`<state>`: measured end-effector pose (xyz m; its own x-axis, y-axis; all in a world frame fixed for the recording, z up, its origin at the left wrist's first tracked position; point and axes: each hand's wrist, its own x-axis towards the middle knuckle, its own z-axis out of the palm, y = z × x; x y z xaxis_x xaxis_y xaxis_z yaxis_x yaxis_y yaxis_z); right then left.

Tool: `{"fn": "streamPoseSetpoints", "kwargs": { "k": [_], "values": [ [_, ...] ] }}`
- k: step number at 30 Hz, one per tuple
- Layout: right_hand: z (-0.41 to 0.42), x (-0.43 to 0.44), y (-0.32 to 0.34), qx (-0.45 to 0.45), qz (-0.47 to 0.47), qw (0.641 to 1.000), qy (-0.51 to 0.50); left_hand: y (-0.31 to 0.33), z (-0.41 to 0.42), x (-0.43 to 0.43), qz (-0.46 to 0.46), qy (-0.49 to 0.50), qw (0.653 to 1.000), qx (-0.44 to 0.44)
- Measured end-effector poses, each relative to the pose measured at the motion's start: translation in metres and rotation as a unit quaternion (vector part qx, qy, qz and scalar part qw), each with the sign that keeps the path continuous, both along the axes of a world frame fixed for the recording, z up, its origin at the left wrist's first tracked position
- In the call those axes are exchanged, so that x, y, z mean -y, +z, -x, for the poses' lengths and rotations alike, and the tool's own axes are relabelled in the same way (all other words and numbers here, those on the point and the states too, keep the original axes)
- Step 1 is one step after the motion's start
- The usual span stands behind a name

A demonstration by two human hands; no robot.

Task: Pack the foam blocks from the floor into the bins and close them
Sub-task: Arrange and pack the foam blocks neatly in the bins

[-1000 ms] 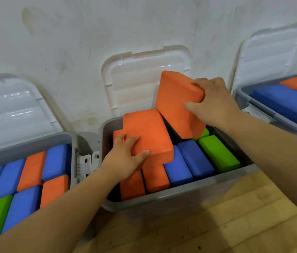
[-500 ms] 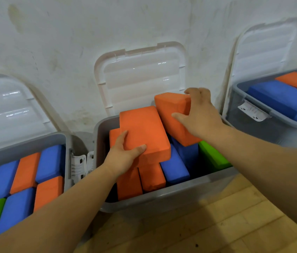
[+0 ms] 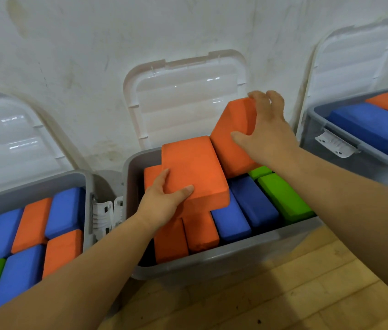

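our bare left arm (image 3: 81, 270) stretches up from the lower left; our left hand (image 3: 164, 201) grips the flat block (image 3: 195, 170), thumb on top, fingers round its left edge. our right arm (image 3: 355, 198) crosses from the right; our right hand (image 3: 267, 136), higher, clasps the tilted block (image 3: 233, 120) between thumb and curled fingers.

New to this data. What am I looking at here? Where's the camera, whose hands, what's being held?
There is no robot. A person wears one wide-angle camera on the head, and it looks down at their own bare hands, so this is the only view. Three open grey bins stand on a wooden floor against a wall: the left bin, the middle bin and the right bin. The middle bin holds packed blue blocks, green blocks and orange ones. The left hand grips a flat orange block lying on top of them. The right hand grips a tilted orange block behind it.
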<state>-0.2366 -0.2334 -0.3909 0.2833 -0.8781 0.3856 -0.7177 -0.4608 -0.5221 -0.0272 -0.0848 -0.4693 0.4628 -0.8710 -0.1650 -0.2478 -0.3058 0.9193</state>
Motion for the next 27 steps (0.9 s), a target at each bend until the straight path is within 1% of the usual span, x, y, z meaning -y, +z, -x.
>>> {"fn": "streamPoseSetpoints", "kwargs": {
  "k": [2, 5, 8, 11, 15, 19, 24, 27],
  "values": [
    [0.000, 0.000, -0.006, 0.015, 0.029, 0.999, 0.010, -0.004, -0.001, 0.003, 0.005, 0.010, 0.999, -0.031],
    [-0.005, 0.003, -0.005, -0.003, 0.031, 0.999, 0.015, -0.005, -0.003, 0.008, 0.005, 0.015, 0.996, -0.083],
    [-0.014, 0.007, 0.005, -0.057, 0.025, 0.998, 0.013, 0.000, -0.008, 0.015, 0.012, 0.034, 0.989, -0.142],
    [-0.024, 0.016, 0.004, -0.126, 0.003, 0.992, 0.012, 0.006, -0.015, 0.019, 0.008, 0.037, 0.986, -0.163],
    [-0.032, 0.023, -0.010, -0.175, -0.027, 0.984, 0.022, -0.004, -0.020, 0.019, -0.010, 0.039, 0.985, -0.169],
    [-0.041, 0.027, -0.023, -0.218, -0.029, 0.975, 0.034, -0.014, -0.024, 0.022, -0.006, 0.028, 0.992, -0.119],
    [-0.049, 0.052, -0.028, -0.235, -0.077, 0.969, 0.018, -0.016, -0.022, 0.026, -0.014, -0.002, 0.992, -0.125],
    [-0.050, 0.057, -0.060, -0.277, -0.110, 0.954, 0.030, -0.019, -0.022, 0.027, -0.005, -0.008, 0.991, -0.132]
  ]
}}
